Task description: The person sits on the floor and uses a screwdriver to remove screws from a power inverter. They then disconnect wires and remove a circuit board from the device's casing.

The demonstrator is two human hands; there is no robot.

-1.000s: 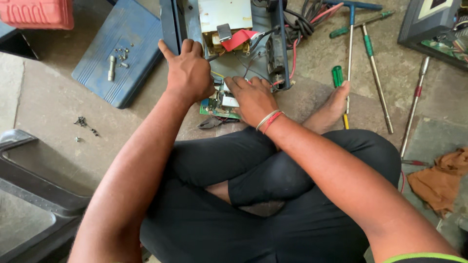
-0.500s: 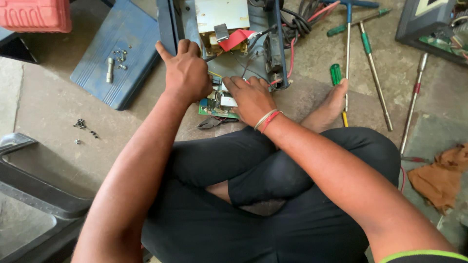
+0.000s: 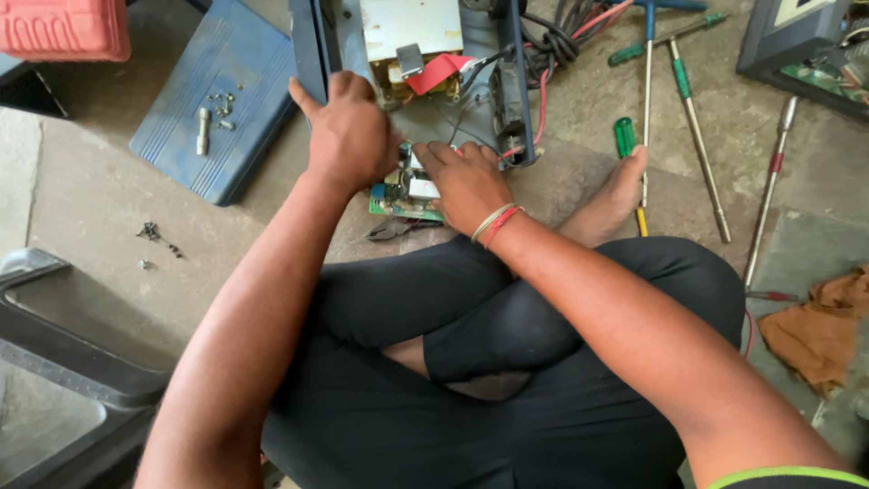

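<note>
Item, nearest: my crossed legs in black trousers, one bare foot [image 3: 615, 195] out on the concrete floor [image 3: 81, 190].

Item: green circuit board [image 3: 403, 195], lying flat on the floor just in front of my shins, small pale components on top, mostly covered by my hands. My right hand [image 3: 466, 181] lies palm-down on it, fingers narrow and pressed together; threads at the wrist. My left hand [image 3: 348, 136] sits at the board's far edge, fingers curled in; I cannot tell what they grip.

Item, beyond: opened metal chassis [image 3: 425, 63] with a pale block, red tape, black and red wires.

Item, left: blue case lid [image 3: 217, 100] carrying loose screws.

Item, right: green-handled screwdrivers [image 3: 688, 109]; brown rag [image 3: 819, 326].
</note>
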